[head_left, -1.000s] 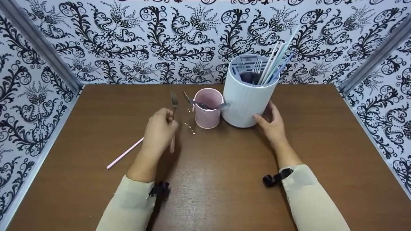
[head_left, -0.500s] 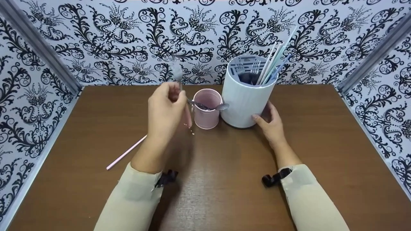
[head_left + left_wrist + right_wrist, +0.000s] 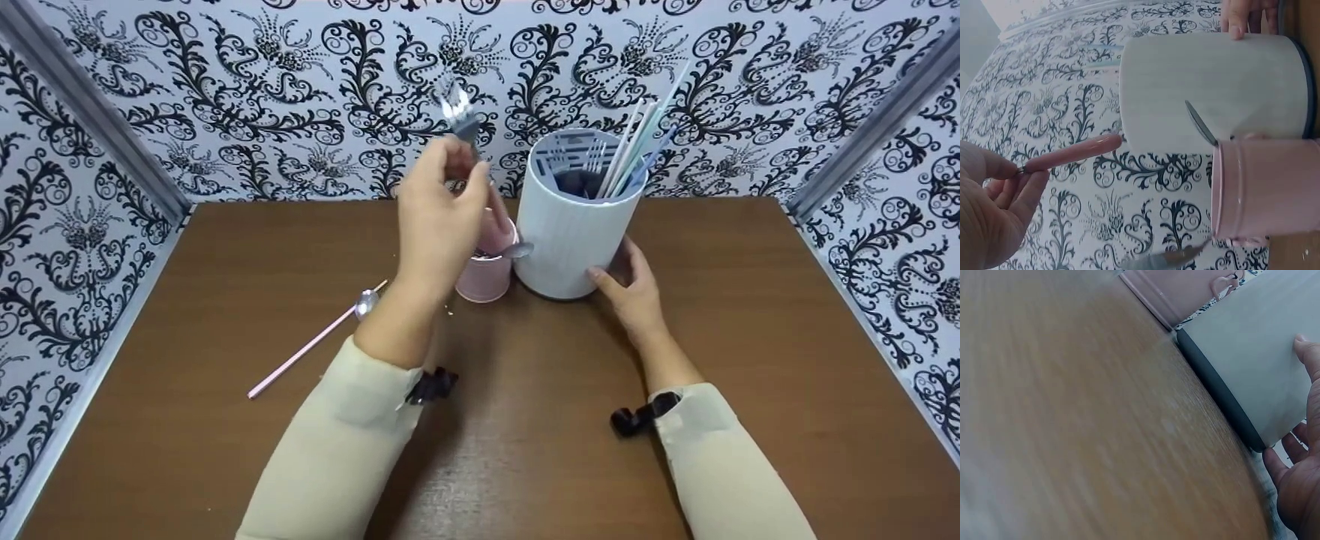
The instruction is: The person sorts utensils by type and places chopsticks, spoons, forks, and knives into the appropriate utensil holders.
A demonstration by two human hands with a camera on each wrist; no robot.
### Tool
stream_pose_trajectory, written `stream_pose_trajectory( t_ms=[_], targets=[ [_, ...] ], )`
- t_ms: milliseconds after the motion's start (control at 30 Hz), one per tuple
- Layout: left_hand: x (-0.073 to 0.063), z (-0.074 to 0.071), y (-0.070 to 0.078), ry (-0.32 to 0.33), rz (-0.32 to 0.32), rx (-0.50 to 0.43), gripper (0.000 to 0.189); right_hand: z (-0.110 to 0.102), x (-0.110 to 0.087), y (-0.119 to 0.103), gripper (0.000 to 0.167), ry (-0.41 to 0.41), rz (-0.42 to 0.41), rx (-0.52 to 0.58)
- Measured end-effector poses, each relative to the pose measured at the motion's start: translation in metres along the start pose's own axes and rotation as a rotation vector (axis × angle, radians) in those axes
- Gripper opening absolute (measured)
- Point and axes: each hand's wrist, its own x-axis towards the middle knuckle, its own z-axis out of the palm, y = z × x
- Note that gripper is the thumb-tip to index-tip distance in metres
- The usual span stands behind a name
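Observation:
My left hand (image 3: pixel 439 214) pinches a fork (image 3: pixel 459 112) at its neck, tines up, with its pink handle hanging down. The handle's lower end hangs over the mouth of a pink cup (image 3: pixel 481 281) in the head view. In the left wrist view the pink handle (image 3: pixel 1075 153) points toward the cup, apart from it. A spoon (image 3: pixel 518 250) leans out over the cup's right rim. My right hand (image 3: pixel 637 289) holds the lower right side of a white utensil holder (image 3: pixel 574 247), thumb on the front. The fingers behind it are partly hidden.
Several thin straws (image 3: pixel 637 150) and white fork tines (image 3: pixel 595 159) stick up from the holder. A spoon (image 3: pixel 366 304) and a pink straw (image 3: pixel 300 352) lie on the brown table (image 3: pixel 555 450), left of the cup. A patterned wall (image 3: pixel 300 112) rises behind.
My left hand has lifted the fork from beside the cup, up and to the right, over the cup. The spoon on the table has come into view. The right hand stays on the holder.

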Motion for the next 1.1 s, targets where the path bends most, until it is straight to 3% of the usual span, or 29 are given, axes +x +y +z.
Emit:
stream_pose_trajectory(
  t_ms=[167, 400, 633, 733, 933, 1100],
  targets=[
    [0.007, 0.019, 0.005, -0.032, 0.041, -0.138, 0.007, 0.000, 0.001, -0.001, 0.086, -0.016, 0.039, 0.016],
    [0.016, 0.046, 0.007, -0.035, 0.072, -0.178, 0.006, 0.001, 0.002, 0.000, 0.085, -0.024, 0.039, 0.074],
    [0.019, 0.067, -0.003, -0.015, 0.108, -0.222, 0.004, 0.000, 0.001, 0.001, 0.085, -0.015, 0.015, 0.056],
    [0.018, 0.075, -0.009, -0.025, 0.113, -0.178, 0.005, 0.000, 0.001, 0.001, 0.084, -0.008, 0.014, 0.060],
    [0.014, 0.087, -0.022, -0.032, 0.147, 0.020, 0.012, 0.001, 0.002, 0.002, 0.084, -0.012, 0.023, 0.080],
    [0.013, 0.092, -0.033, -0.076, 0.114, 0.104, 0.011, 0.001, 0.001, 0.002, 0.084, -0.002, 0.025, 0.054]
  ],
)
